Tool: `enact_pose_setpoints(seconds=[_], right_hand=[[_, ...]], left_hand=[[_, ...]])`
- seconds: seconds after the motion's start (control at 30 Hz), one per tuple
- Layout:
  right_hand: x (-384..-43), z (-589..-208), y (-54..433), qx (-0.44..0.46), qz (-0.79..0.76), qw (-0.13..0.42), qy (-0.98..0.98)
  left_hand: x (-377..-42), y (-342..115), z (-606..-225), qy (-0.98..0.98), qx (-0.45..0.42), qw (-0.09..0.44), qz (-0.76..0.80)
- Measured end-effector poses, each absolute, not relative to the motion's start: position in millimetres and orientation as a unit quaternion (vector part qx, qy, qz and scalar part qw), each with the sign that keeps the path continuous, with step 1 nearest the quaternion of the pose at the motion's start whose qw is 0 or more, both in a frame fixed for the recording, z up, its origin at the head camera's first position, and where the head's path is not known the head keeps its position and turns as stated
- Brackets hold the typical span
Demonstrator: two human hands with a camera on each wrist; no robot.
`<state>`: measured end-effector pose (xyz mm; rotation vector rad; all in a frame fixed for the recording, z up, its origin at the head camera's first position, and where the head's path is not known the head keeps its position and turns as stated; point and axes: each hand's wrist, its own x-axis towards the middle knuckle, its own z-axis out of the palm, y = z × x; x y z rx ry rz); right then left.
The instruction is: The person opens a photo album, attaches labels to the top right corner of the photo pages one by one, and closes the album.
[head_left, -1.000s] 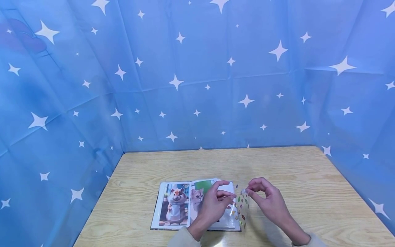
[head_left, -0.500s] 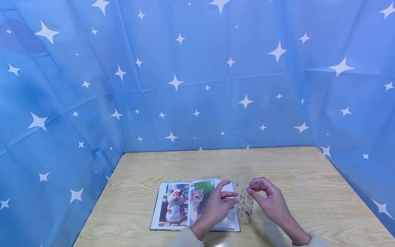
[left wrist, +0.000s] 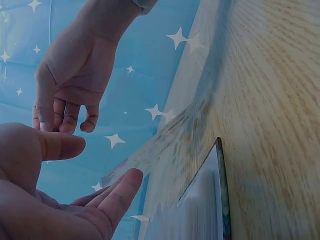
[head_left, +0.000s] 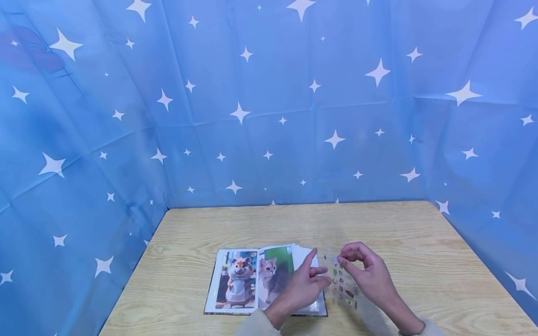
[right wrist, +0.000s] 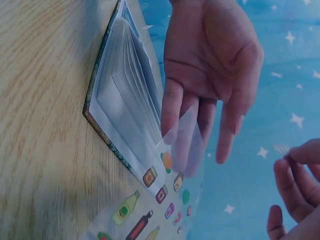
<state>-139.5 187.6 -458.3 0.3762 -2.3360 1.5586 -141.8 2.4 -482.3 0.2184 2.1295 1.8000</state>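
Note:
My right hand (head_left: 370,273) pinches a clear sticker sheet (head_left: 341,283) near a small white striped patch at its upper edge. Small food and bottle pictures dot the sheet, which hangs tilted between my hands, past the right edge of an open photo album (head_left: 213,298). My left hand (head_left: 301,285), fingers extended and apart, hovers over the album's right page with nothing gripped. In the right wrist view a see-through corner of the sheet (right wrist: 131,212) overlaps the left fingers (right wrist: 172,107). A hamster picture (head_left: 240,282) fills the left page; the hand partly covers a cat picture (head_left: 269,275).
The album lies on a wooden table (head_left: 420,261). Several more clear pages (right wrist: 122,80) are stacked at its right side. Behind the table and along both sides hangs a blue curtain (head_left: 273,135) with white stars.
The sticker sheet's lower part has swung to the right, away from the album. My left hand has shifted slightly right and its fingers have spread; the right hand stays almost in place.

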Motion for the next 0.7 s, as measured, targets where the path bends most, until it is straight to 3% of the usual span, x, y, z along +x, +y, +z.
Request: enact_pose_setpoints(seconds=[0.3, 0.7], right_hand=[[-139.9, -460.5, 188.8, 0.132, 0.548, 0.154, -0.811], [-138.9, -459.5, 190.3, 0.131, 0.556, 0.149, -0.807]], left_hand=[[-137.8, 5.3, -482.5, 0.762, 0.087, 0.222, 0.602], [-134.6, 5.9, -485.5, 0.797, 0.111, 0.249, 0.538]])
